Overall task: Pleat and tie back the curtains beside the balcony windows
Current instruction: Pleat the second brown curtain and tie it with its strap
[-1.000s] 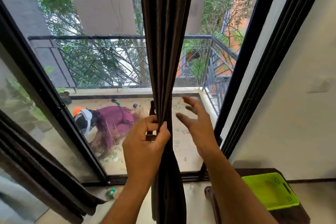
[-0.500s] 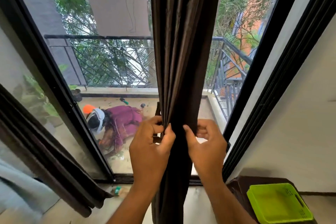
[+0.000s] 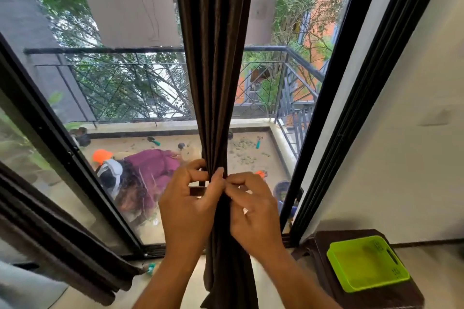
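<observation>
A person's left hand (image 3: 187,204) and right hand (image 3: 253,208) close from either side on a dark brown curtain (image 3: 216,70), gathered into narrow pleats and hanging before the balcony window (image 3: 140,98). The left hand's fingers curl round the bunched cloth, thumb pressed to the front folds; a dark strap (image 3: 198,191), possibly the tie-back, passes under its fingers. The right hand pinches the folds beside that thumb. Below right, a lime-green plastic basket (image 3: 366,262), seemingly with nothing in it, sits on a dark brown stool (image 3: 324,243) against the wall. A second curtain (image 3: 57,231) hangs at far left.
</observation>
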